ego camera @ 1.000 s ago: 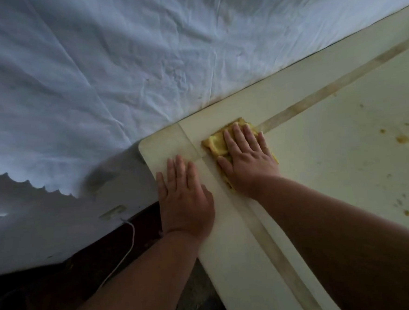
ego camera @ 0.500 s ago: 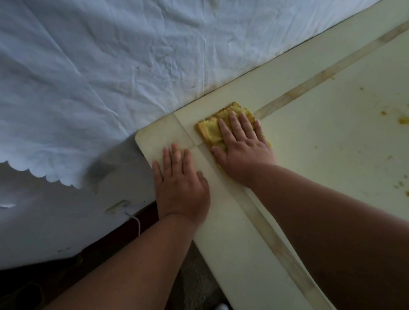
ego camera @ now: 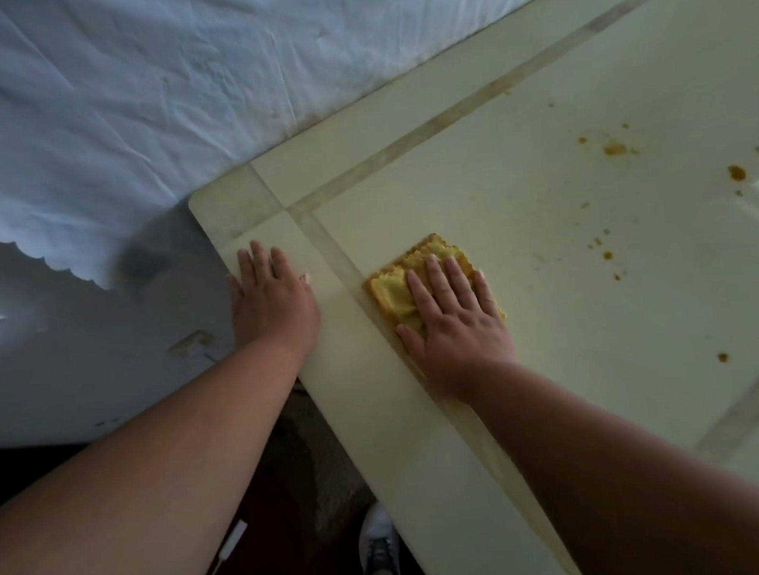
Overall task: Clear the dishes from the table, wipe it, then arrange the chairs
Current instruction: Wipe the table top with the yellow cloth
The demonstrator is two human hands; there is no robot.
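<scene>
1. Head view: a pale table (ego camera: 570, 274) fills the right and middle of the frame, its corner pointing to the upper left.
2. The right hand (ego camera: 454, 327) lies flat at frame centre, fingers straight and slightly spread, pressing a folded yellow cloth (ego camera: 396, 293) onto the table just inside the inlaid strip (ego camera: 446, 116) that borders the top.
3. The left hand (ego camera: 271, 301) lies flat on the table's edge, left of the cloth and near the corner, fingers straight and close together, holding nothing.
4. Orange stains (ego camera: 615, 149) dot the table toward the right of the frame, well apart from the cloth.
5. A wrinkled white sheet (ego camera: 131, 102) with a scalloped edge covers the upper left, running up to the table's far edge.
6. A shoe (ego camera: 380, 552) shows on the dark floor at the bottom, beside the table's near edge.
7. No container is visible.
</scene>
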